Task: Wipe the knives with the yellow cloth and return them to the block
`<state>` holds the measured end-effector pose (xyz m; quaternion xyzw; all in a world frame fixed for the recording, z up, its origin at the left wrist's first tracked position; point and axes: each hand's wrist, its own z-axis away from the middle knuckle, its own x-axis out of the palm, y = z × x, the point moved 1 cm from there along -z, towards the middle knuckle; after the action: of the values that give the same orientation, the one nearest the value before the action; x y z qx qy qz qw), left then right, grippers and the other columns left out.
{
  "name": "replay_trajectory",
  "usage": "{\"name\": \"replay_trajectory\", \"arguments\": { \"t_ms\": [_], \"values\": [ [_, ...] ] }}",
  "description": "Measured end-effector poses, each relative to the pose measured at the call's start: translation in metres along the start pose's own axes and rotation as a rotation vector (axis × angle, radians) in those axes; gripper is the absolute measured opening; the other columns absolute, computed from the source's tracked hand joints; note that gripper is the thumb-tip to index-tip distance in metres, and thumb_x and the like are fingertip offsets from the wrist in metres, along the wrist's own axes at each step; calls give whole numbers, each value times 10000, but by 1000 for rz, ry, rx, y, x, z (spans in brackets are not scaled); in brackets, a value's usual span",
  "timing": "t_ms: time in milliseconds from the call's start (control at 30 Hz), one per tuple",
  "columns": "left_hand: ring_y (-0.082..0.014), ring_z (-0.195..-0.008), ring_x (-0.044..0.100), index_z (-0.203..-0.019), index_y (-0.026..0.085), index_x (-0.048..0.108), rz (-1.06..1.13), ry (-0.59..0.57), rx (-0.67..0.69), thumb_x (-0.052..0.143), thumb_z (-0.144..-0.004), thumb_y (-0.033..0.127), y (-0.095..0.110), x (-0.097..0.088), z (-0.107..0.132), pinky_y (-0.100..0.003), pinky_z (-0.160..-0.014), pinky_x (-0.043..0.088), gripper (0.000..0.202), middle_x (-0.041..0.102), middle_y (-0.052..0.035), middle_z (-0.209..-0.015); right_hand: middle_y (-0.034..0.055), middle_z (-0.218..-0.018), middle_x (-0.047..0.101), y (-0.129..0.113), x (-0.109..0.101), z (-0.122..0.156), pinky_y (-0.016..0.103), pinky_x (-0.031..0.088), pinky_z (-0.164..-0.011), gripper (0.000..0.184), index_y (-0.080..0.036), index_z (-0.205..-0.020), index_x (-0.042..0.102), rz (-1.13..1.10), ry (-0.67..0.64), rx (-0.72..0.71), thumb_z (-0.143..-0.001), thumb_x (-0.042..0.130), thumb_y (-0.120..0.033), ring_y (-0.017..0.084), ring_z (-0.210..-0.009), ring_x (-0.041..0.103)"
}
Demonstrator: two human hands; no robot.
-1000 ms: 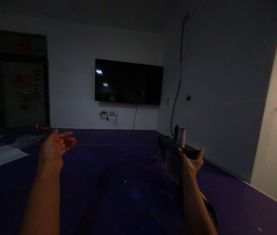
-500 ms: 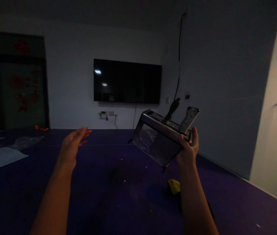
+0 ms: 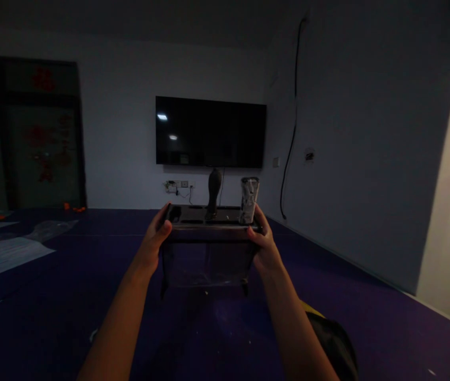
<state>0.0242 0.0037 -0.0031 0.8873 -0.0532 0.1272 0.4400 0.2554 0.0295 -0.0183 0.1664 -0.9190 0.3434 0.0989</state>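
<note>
A clear-sided knife holder (image 3: 205, 259) with a slotted dark top and small black feet is held level in front of me, off the floor. My left hand (image 3: 152, 246) grips its left end, thumb on the near edge of the top. My right hand (image 3: 265, 247) is closed on the right end in the same way. A dark handle (image 3: 214, 188) stands up from a middle slot. Near my right thumb, a wider grey-and-white patterned piece (image 3: 249, 200) rises from the top; its kind is unclear. The fingers behind the holder are mostly hidden.
The purple floor (image 3: 209, 344) bears small white scraps. Papers (image 3: 8, 258) and clear plastic (image 3: 52, 230) lie at left, with orange pieces (image 3: 79, 209) beyond. A black-and-yellow item (image 3: 330, 338) sits beside my right forearm. A television (image 3: 211, 132) hangs on the far wall.
My left hand has moved right and taken hold of the holder's left end. The holder has shifted left and gone from tilted to level. My right hand still grips it.
</note>
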Motion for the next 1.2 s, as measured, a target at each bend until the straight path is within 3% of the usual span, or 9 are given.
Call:
{"name": "replay_trajectory", "arguments": {
  "t_ms": [200, 367, 467, 667, 867, 1033, 1100, 1200],
  "values": [
    [-226, -944, 608, -1104, 187, 572, 89, 117, -46, 770, -487, 413, 0, -4, -3, -313, -814, 474, 686, 656, -41, -992, 47, -1103, 636, 12, 11, 5, 399, 500, -805, 814, -284, -1333, 359, 8, -38, 106, -613, 702, -447, 272, -959, 615],
    [-208, -827, 626, -1013, 179, 606, 101, 184, -65, 763, -457, 346, 2, -7, -6, -307, -743, 488, 601, 662, -4, -861, 81, -1299, 497, 15, 7, 1, 442, 424, -915, 877, -288, -1349, 326, 134, -41, 74, -591, 749, -409, 273, -1163, 479],
    [-188, -839, 611, -987, 182, 609, 51, 324, 31, 768, -436, 315, 3, -17, -11, -292, -775, 475, 588, 640, 8, -861, 114, -1352, 432, 11, -2, -3, 478, 356, -964, 845, -276, -1319, 381, 261, 25, 19, -576, 767, -387, 276, -1256, 364],
    [-188, -964, 568, -976, 178, 567, -55, 671, 198, 789, -401, 319, -2, -48, -20, -291, -892, 428, 632, 596, -3, -931, 125, -1224, 559, 0, -23, -8, 473, 408, -914, 664, -243, -1173, 547, 192, 243, 89, -563, 769, -384, 272, -1114, 523],
    [-247, -1094, 511, -1100, 173, 493, -258, 808, 226, 789, -417, 397, -28, -83, -26, -336, -908, 429, 777, 540, -83, -1137, 118, -1059, 650, 3, -40, -8, 380, 502, -792, 509, -166, -1038, 617, 256, 458, 126, -633, 698, -464, 237, -961, 617],
    [-274, -1077, 513, -1120, 159, 468, -321, 871, 226, 791, -419, 439, -64, -116, -34, -403, -907, 429, 822, 520, -102, -1138, 119, -979, 672, 3, -64, -10, 311, 512, -729, 582, -123, -1062, 595, 478, 449, 179, -630, 658, -508, 211, -879, 640],
    [-275, -1059, 514, -1101, 148, 467, -380, 924, 253, 792, -425, 432, -77, -127, -38, -425, -907, 428, 803, 521, -93, -1108, 103, -925, 683, 1, -80, -11, 294, 502, -711, 571, -123, -1055, 602, 591, 427, 229, -609, 682, -470, 211, -863, 641],
    [-286, -1063, 497, -1131, 135, 416, -463, 901, 280, 758, -487, 456, -94, -139, -42, -466, -912, 418, 797, 491, -110, -1118, 76, -821, 692, -3, -111, -8, 296, 481, -695, 483, -145, -981, 640, 807, 389, 362, -555, 740, -349, 231, -841, 640]
  ]
}}
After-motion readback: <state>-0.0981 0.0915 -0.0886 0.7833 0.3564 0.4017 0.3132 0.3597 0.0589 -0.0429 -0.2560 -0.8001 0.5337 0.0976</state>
